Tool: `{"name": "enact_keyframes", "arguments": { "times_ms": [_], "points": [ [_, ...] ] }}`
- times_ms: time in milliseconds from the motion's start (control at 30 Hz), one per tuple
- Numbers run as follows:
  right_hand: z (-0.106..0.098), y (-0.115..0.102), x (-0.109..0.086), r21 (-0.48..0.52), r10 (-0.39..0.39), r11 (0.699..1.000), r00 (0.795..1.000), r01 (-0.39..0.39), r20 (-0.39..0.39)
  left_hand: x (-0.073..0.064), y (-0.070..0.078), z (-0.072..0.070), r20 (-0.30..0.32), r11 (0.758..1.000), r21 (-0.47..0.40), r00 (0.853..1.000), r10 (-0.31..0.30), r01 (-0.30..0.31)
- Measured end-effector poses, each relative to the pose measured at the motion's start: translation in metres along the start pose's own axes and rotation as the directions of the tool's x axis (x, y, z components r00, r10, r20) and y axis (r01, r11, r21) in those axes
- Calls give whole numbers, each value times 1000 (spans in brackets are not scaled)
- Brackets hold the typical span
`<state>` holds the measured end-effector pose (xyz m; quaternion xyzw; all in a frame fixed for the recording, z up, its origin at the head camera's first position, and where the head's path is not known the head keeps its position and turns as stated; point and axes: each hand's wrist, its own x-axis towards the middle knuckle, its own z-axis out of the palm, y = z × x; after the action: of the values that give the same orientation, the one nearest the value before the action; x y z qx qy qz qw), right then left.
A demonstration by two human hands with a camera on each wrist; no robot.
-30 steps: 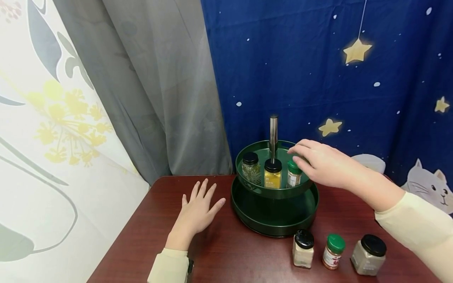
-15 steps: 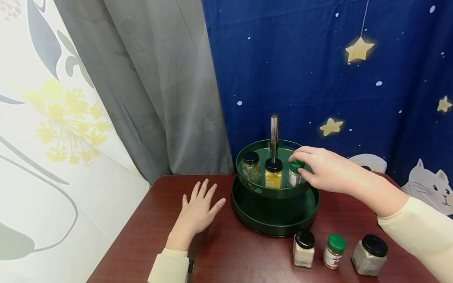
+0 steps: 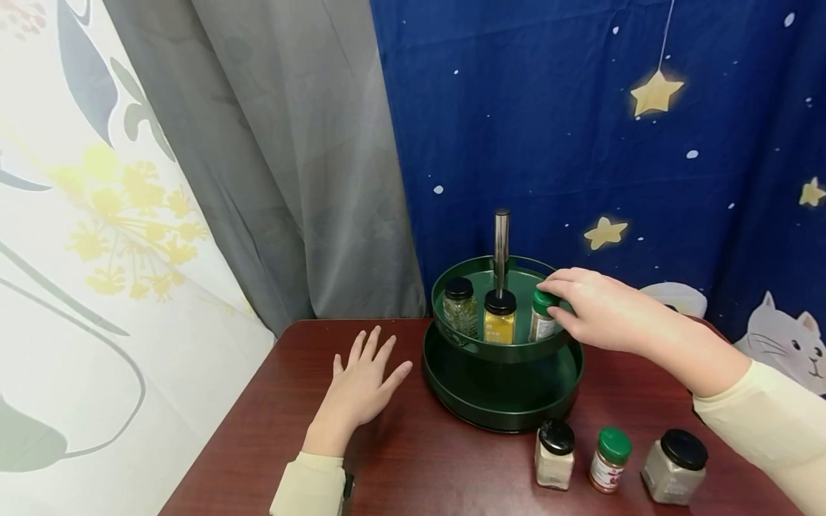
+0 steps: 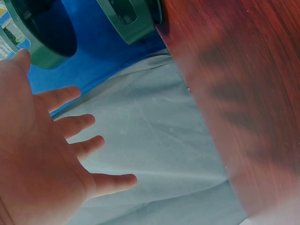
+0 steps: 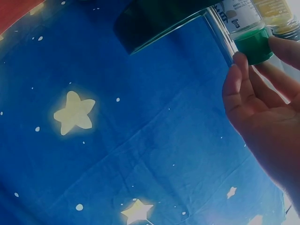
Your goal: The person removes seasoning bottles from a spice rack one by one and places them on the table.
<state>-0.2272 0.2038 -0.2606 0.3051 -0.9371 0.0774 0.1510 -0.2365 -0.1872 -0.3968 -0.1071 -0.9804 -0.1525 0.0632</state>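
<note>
My right hand [image 3: 603,312] pinches the green lid of a small spice jar [image 3: 542,326] standing on the upper tier of a dark green two-tier turntable rack [image 3: 510,351]. Thumb and fingertips lie on either side of that lid in the right wrist view, where the jar's white label [image 5: 240,16] shows. Beside it on the same tier are a black-lidded jar of yellow powder [image 3: 499,328] and a black-lidded jar of dried herbs [image 3: 459,312]. My left hand [image 3: 358,390] is palm down over the table, fingers spread, left of the rack and holding nothing.
On the red-brown table [image 3: 439,473], in front of the rack, stand a black-lidded jar of pale powder [image 3: 553,466], a green-lidded jar [image 3: 606,469] and a wider black-lidded jar [image 3: 672,476]. A metal post [image 3: 501,251] rises from the rack. Curtains [image 3: 548,107] hang behind.
My right hand has come down onto the green-lidded jar on the upper tier and taken hold of its lid. That jar has shifted slightly right. The left hand stays put.
</note>
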Motion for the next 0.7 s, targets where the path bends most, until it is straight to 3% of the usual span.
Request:
{"name": "enact_keyframes", "arguments": {
  "times_ms": [267, 700],
  "points": [
    [0, 1, 0, 1, 46, 999, 999, -46, 6, -3, 0, -2, 1, 1000, 1, 1000, -6, 6],
    [2, 1, 2, 30, 28, 999, 1000, -28, -4, -7, -3, -5, 2, 1000, 7, 1000, -18, 18]
  ]
}}
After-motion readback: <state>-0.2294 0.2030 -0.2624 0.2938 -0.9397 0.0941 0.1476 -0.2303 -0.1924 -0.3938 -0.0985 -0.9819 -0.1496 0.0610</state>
